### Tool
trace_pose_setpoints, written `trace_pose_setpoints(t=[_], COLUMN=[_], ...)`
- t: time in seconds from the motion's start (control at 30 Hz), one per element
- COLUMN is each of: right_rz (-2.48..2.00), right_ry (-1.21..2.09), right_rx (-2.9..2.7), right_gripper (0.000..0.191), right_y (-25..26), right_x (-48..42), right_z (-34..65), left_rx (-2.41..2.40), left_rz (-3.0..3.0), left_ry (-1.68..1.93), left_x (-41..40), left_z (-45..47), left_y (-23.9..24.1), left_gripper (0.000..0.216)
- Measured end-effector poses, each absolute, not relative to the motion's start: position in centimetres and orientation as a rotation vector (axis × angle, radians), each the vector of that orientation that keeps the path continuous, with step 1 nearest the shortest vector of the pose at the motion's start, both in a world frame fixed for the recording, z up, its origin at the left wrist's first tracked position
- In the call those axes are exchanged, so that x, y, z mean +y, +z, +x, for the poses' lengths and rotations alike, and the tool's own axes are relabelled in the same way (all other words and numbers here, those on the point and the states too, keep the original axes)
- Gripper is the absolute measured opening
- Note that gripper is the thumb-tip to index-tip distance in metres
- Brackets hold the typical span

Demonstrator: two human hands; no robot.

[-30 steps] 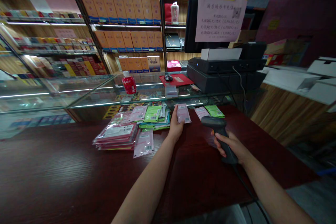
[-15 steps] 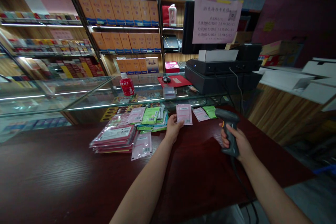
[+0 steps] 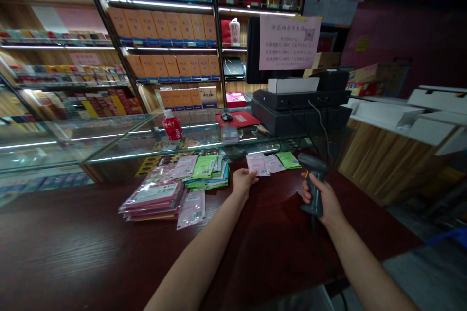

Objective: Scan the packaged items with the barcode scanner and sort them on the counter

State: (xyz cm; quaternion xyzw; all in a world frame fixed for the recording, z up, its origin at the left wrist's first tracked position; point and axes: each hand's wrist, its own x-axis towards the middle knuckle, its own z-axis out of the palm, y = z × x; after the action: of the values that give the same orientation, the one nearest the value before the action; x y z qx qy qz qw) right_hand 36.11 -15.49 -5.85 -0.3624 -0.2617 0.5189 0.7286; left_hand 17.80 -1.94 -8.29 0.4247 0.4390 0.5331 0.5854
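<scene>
One pink plastic packet (image 3: 256,164), held upright a moment ago, now lies on the dark-red wooden counter (image 3: 91,243); left hand (image 3: 242,181) pinches its edge, right hand (image 3: 324,199) grips the black pistol-shaped scanner (image 3: 312,163).

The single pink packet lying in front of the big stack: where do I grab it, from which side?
Pinch the packet at its near short edge, coming from your side with the left hand. It lies flat and thin on the counter, its far end close to the stack, its near end on bare wood. The right hand holds the scanner.
</scene>
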Motion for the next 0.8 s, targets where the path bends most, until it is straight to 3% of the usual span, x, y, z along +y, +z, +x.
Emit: trace_pose_setpoints(t=[0.33,0.47,0.63,0.8], right_rz=[-0.808,-0.803,-0.782,-0.782], right_ry=[1.131,1.127,1.144,1.131], right_rx=[-0.558,-0.555,-0.560,-0.573], right_gripper=[0.035,0.036,0.035,0.034], right_y=[-5.8,-5.7,-5.8,-6.0], right_x=[-15.4,-15.3,-15.2,-15.1], right_z=[35.9,35.9,36.0,36.1], left_rx=[1.176,1.395,1.565,1.610], left_rz=[0.991,1.427,2.189,2.238], left_ry=[1.103,1.041,0.896,0.856], left_x=[1.0,0.7,-0.4,-0.3], left_z=[25.1,24.4,23.4,24.2], left_y=[-7.6,-7.6,-8.3,-8.8], left_gripper=[0.017,0.013,0.042,0.039])
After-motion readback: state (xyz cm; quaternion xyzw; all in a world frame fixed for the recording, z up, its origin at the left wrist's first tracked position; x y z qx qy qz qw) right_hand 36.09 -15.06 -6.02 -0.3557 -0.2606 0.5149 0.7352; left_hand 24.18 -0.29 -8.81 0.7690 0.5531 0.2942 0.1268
